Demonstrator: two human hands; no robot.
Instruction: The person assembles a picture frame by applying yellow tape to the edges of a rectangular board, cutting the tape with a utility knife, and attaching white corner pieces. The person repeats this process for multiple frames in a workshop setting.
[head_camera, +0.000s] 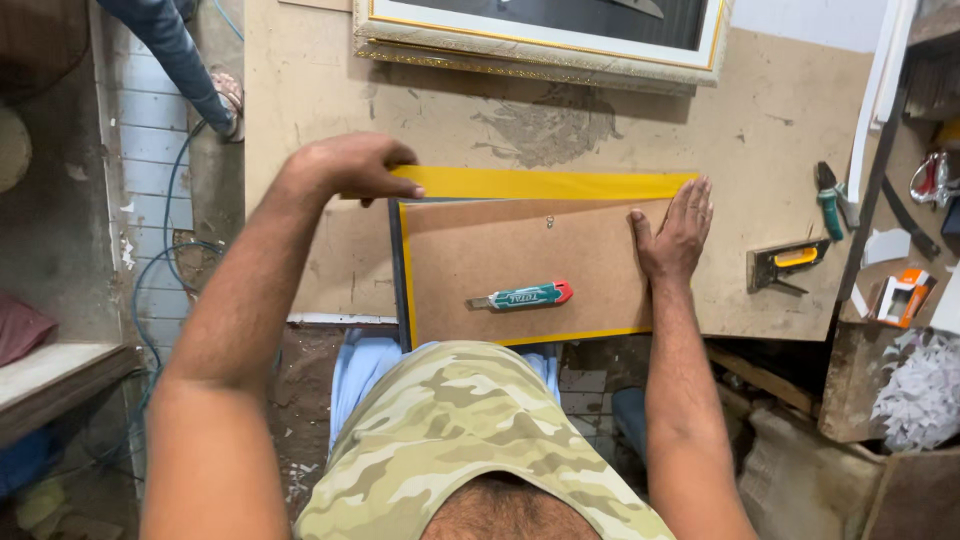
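A picture frame lies face down on the workbench (780, 110), its brown backing board (500, 255) up and yellow tape (540, 184) running along its far edge. My left hand (350, 165) is at the tape's left end, fingers curled down on it at the frame's far left corner. My right hand (675, 232) lies flat on the board's right edge, fingers stretched out toward the tape. A green and red utility knife (522, 296) rests loose on the board between my hands.
An ornate white and gold frame (540, 45) lies at the bench's far side. A staple gun (785, 264) and green-handled pliers (830, 200) sit to the right. Another person's leg and sandalled foot (205, 75) stand at the upper left. Cables run down the floor on the left.
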